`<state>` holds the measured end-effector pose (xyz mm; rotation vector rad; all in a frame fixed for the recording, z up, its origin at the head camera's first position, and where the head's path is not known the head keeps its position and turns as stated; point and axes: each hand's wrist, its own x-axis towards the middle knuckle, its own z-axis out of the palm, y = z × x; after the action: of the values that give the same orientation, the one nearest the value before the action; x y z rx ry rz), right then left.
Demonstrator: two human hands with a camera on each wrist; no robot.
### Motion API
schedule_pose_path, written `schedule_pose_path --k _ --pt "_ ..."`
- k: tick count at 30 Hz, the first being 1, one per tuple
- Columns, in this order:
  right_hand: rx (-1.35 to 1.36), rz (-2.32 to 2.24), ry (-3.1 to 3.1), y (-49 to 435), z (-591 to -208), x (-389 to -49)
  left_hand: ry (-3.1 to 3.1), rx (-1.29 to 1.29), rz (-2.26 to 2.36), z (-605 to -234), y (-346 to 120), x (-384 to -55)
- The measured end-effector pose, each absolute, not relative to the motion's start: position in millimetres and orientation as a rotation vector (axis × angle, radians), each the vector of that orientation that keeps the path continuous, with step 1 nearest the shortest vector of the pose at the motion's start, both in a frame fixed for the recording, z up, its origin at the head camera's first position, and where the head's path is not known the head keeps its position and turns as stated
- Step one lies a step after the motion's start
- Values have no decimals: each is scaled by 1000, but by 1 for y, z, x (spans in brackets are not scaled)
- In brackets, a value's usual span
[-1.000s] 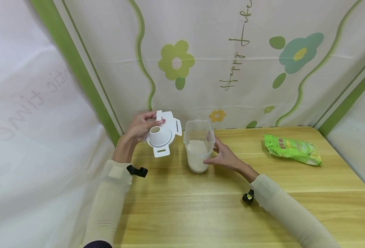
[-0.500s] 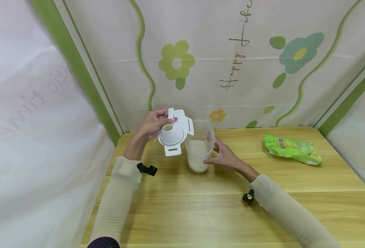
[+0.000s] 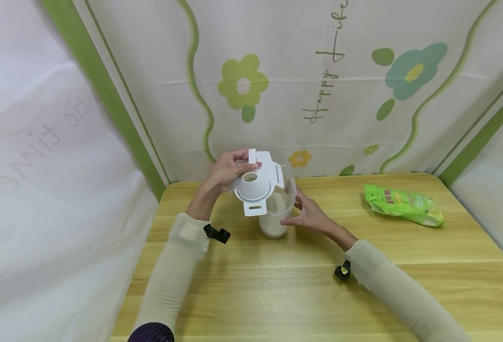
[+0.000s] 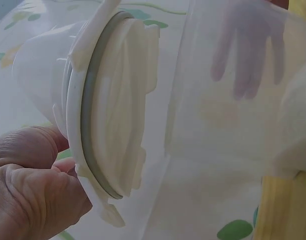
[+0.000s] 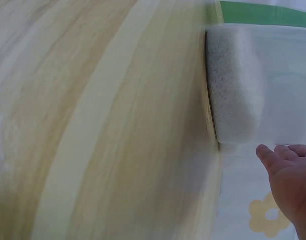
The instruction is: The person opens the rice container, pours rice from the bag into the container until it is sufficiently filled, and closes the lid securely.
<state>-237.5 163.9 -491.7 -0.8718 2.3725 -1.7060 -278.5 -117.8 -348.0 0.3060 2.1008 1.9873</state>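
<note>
My left hand (image 3: 225, 172) grips a white plastic lid (image 3: 267, 168) by its edge, fingers and thumb near a small raised tab. The lid has a cone-shaped spout, side latch flaps and, in the left wrist view, a grey sealing ring (image 4: 91, 95). It hovers tilted over the left part of a clear plastic storage container (image 3: 273, 224), apart from the rim in the left wrist view. White grains like rice (image 5: 232, 85) fill the container's lower part. My right hand (image 3: 310, 216) holds the container from the right, thumb in front; its fingers show blurred through the wall in the left wrist view.
A green packet (image 3: 404, 205) with printed writing lies at the right on the wooden table (image 3: 277, 294). White cloth with flowers and lettering (image 3: 285, 85) hangs behind the table's back edge; more white cloth (image 3: 63, 190) stands at the left.
My left hand has carried the lid rightward, from beside the container to above its left part. My right hand and the container have stayed in place.
</note>
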Motion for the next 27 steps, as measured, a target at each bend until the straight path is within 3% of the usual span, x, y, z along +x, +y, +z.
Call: schedule_pose_path --k 27 --pt "-822 -1700 2402 163 -494 -235 2053 328 1949 -360 -72 -273"
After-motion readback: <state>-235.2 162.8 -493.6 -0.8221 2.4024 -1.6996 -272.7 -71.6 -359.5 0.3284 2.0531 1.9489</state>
